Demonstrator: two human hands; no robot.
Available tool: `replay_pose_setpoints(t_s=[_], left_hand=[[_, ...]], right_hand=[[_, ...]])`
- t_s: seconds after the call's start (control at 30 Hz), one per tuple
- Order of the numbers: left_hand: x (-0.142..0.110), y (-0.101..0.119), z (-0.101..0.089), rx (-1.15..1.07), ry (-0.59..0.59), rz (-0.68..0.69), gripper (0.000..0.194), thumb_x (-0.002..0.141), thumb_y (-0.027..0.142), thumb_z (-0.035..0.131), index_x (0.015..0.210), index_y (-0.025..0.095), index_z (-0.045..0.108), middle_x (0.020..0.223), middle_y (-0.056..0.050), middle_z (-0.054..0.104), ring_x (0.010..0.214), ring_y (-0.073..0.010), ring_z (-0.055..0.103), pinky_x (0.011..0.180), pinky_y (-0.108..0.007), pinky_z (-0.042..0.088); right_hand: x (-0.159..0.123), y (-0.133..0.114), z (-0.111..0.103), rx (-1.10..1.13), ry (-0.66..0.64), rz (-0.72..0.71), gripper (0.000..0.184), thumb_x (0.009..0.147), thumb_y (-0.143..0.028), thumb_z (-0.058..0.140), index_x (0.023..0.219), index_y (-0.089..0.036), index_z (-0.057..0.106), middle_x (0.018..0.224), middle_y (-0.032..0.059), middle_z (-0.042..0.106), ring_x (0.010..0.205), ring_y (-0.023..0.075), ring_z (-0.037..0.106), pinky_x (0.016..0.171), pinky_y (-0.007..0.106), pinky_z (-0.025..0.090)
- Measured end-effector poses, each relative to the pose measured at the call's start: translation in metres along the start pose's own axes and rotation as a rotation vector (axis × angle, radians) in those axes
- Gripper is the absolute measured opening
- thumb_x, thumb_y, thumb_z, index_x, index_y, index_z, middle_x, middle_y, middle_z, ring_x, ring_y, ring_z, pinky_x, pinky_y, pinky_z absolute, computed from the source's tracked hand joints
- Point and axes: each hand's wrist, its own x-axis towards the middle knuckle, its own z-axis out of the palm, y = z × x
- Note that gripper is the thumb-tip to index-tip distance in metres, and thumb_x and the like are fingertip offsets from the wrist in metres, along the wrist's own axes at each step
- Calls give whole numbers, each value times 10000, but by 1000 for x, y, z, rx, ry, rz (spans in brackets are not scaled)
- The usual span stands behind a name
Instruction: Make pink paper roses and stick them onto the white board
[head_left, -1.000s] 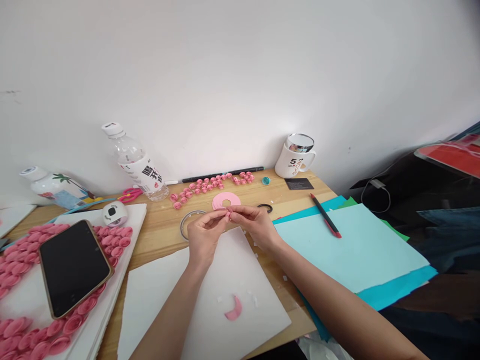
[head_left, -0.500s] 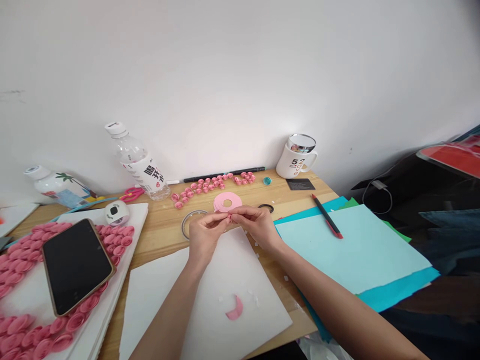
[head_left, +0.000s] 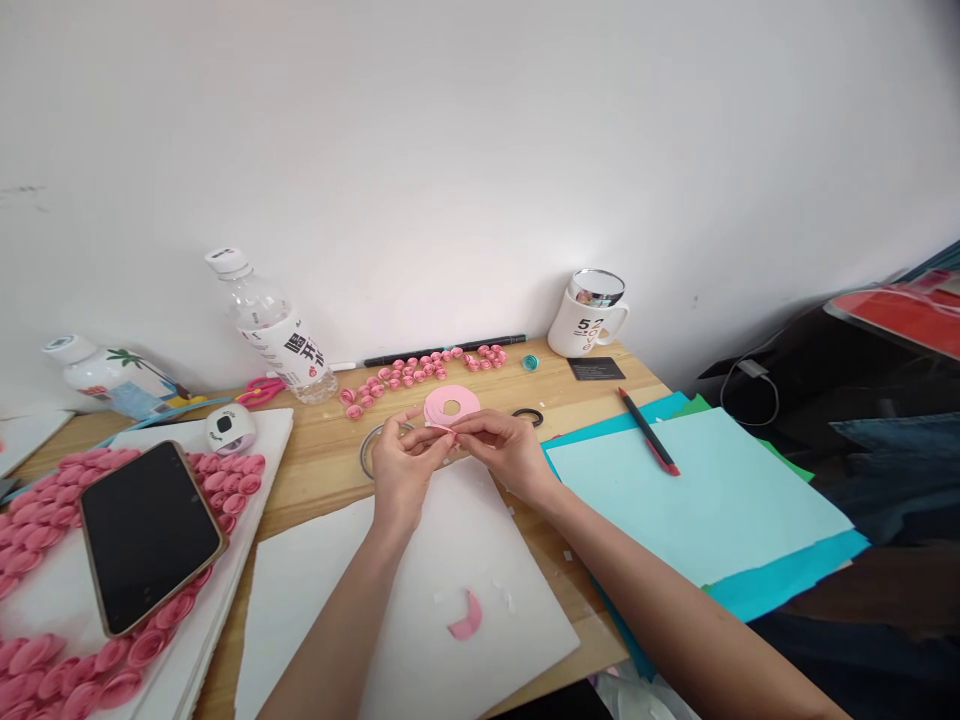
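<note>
pink paper (head_left: 452,433): small piece, between the fingertips of both hands, above the far edge of the white sheet; mostly covered by fingers
paper axis: only a sliver shows, so long axis and pointing direction can't be told
left hand (head_left: 403,470): grip closed to a pinch, thumb against finger, paper between
right hand (head_left: 504,455): same closed pinch from the other side, fingertips meeting the left's
discs (head_left: 466,399): flat pink stack, round with centre hole, just beyond the fingertips on the desk
white sheet (head_left: 315,590): matte, under both forearms
crescent (head_left: 468,620): pink, smooth, curved, on the sheet; one tip points away from the person, hollow side faces left
clear ring (head_left: 364,450): round, partly behind left hand
black loop (head_left: 537,417): just beyond right hand
coils (head_left: 408,381): pink spiral cups, loose rows along the wall side
desk (head_left: 315,480): pale wood, visible grain
pen (head_left: 649,435): black body, red ends, slanting across pale blue paper (head_left: 720,500), near end to the right
phone (head_left: 150,540): dark glossy slab, tilted on more pink coils at left
bottle (head_left: 289,350): clear plastic, white cap, upright
mug (head_left: 579,330): white, glossy, mirrored lid
</note>
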Motion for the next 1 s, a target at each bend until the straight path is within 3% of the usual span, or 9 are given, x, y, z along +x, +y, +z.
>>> replay_pose_setpoints(t_s=[0.1,0.2,0.3,0.43,0.6,0.8,1.0], left_hand=[[0,-2,0,-5,-5,36,509,539,236,764,1003,153,575,950,-81,669,715,-160,663,644,-295,548],[0,-3,0,92,-36,90,358,571,268,742,906,164,672,1062,-87,638,638,-121,633,539,-240,519],[-1,0,-2,251,-76,160,207,616,304,710,778,177,719,888,-51,687,487,-81,549,444,-217,443],[-1,6,-5,332,-101,184,151,623,318,703,690,186,733,574,-3,638,479,-95,508,469,-212,418],[2,7,-7,220,-145,91,189,578,336,743,679,176,736,490,15,570,453,-76,446,442,-201,374],[3,3,-5,49,-128,-30,226,517,298,789,686,160,732,562,-14,643,531,-92,527,568,-226,459],[0,0,1,19,-82,77,202,525,276,786,683,163,733,709,-52,705,664,-155,619,669,-279,505]], right_hand=[[-1,-1,1,68,10,96,100,725,-238,646,785,-195,714,865,64,714,805,200,659,757,345,529],[-1,-2,0,83,0,153,125,715,-255,652,789,-177,716,818,64,720,760,202,661,730,342,527],[0,-3,-2,94,3,149,126,701,-257,662,771,-166,714,817,69,717,764,200,657,729,334,522],[3,-4,-8,39,8,105,113,697,-256,664,739,-164,713,810,71,713,765,197,653,730,326,517],[6,-11,-11,156,-25,173,130,669,-288,706,745,-184,724,765,49,719,741,188,655,740,328,516],[6,-18,-9,279,-16,288,157,638,-339,738,717,-204,730,715,23,711,739,175,652,785,333,498],[5,-15,-5,347,26,317,172,604,-369,765,683,-222,723,772,23,707,838,186,640,881,352,451]])
